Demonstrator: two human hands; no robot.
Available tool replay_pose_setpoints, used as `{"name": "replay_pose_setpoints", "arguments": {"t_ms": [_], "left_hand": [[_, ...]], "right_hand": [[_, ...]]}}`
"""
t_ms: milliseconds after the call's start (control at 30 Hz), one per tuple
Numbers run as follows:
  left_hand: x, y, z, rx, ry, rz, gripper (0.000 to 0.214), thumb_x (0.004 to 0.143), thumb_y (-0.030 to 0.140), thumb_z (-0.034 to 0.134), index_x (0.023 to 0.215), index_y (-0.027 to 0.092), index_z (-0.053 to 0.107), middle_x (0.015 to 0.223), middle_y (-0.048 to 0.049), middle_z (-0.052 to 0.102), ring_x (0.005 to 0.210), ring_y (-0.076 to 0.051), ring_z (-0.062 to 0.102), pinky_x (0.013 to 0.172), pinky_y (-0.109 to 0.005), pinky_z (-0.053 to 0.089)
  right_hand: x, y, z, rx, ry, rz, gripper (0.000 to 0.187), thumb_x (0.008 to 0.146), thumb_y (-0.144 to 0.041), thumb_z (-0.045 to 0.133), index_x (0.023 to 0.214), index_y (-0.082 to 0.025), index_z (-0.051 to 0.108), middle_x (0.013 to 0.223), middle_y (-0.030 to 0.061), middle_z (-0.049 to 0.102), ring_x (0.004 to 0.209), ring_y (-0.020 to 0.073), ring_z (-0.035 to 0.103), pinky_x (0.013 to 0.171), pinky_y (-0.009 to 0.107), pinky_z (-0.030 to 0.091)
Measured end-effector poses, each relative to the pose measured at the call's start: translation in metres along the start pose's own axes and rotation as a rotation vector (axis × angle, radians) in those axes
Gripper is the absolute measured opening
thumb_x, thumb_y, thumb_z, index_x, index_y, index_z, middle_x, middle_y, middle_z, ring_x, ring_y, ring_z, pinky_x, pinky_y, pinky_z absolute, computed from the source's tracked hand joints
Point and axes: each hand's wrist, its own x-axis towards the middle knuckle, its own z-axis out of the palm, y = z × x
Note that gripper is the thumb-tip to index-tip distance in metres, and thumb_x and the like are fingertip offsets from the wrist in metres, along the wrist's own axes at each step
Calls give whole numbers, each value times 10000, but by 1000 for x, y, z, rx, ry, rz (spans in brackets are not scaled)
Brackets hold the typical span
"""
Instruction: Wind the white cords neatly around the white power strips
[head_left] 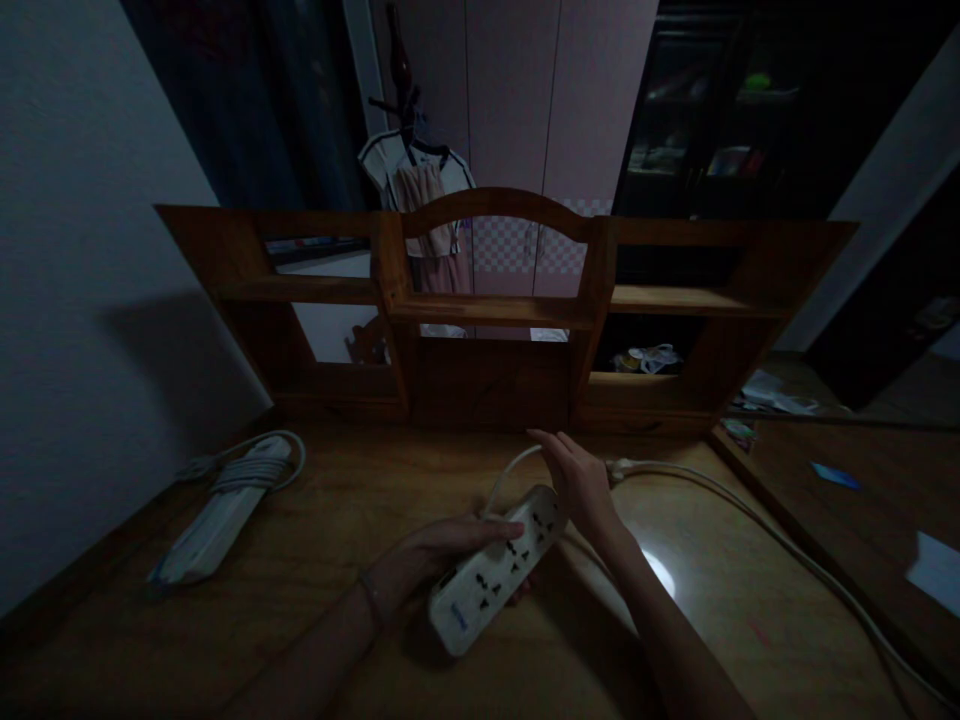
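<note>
A white power strip with several sockets is held tilted above the wooden desk. My left hand grips its middle, thumb on the socket face and fingers underneath. At the strip's far end is my right hand, its fingers bent around a pale cord that loops up from behind the strip. What exactly the right fingers pinch is partly hidden. Beyond that hand, a cord with a thick end lies on the desk and runs off to the right.
A second power strip, wound with its cord, lies on the left of the desk near the wall. A wooden shelf unit stands along the back. Papers lie on a lower surface to the right.
</note>
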Motion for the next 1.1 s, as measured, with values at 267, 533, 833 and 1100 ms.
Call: {"name": "replay_pose_setpoints", "arguments": {"t_ms": [267,533,833,1100], "left_hand": [[-4,14,1,-341,-100,239,799,776,756,395,1242,122,533,1171,-200,603,1018,-329,600,792,-506,509],[12,13,-9,-318,95,348,605,855,583,477,1231,112,535,1020,-160,643,835,-235,652,598,-294,530],[10,12,-14,-360,53,437,529,864,531,498,1139,90,599,872,-126,658,665,-164,619,484,-222,479],[10,13,-24,-395,511,638,285,799,262,639,1067,163,645,940,-69,683,777,-143,644,672,-201,516]], "right_hand": [[10,-14,-33,404,231,42,293,962,-266,390,1153,-221,608,1123,51,644,1015,193,598,873,299,443],[4,-18,-53,424,255,136,289,955,-328,434,1144,-201,612,1028,58,665,886,176,617,735,257,454],[-4,-23,-51,436,275,120,282,950,-315,444,1140,-205,620,993,58,667,821,170,622,730,265,468],[-43,-63,-96,351,259,-81,175,888,-244,570,1027,-282,670,866,8,697,643,135,625,571,229,467]]}}
